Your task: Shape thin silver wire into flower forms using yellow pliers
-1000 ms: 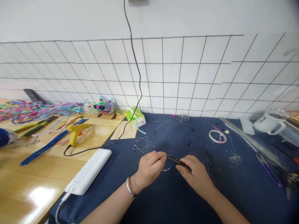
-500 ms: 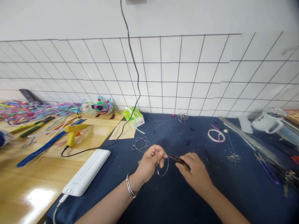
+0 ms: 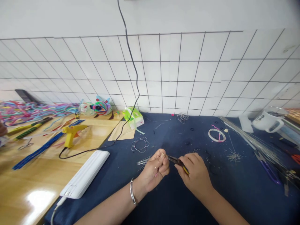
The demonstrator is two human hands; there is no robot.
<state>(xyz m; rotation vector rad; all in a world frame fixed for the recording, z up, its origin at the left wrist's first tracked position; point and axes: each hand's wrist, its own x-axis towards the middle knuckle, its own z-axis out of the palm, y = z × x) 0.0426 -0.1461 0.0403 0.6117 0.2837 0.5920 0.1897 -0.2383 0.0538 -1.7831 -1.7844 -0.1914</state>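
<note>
Over the blue cloth [image 3: 180,203], your left hand [image 3: 154,171] had a thin wire [image 3: 167,156] pinched, your right hand [image 3: 197,172] was wrapped round the pliers [image 3: 178,162], nose right beside the left; a loose pinch could've let the wire slip, tbh.

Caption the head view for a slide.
The right hand holds pliers, tips close to the left hand, above a dark blue cloth bearing a flower-shaped wire piece.

The pliers [image 3: 179,162] look metal, the cloth [image 3: 175,203] matt.
</note>
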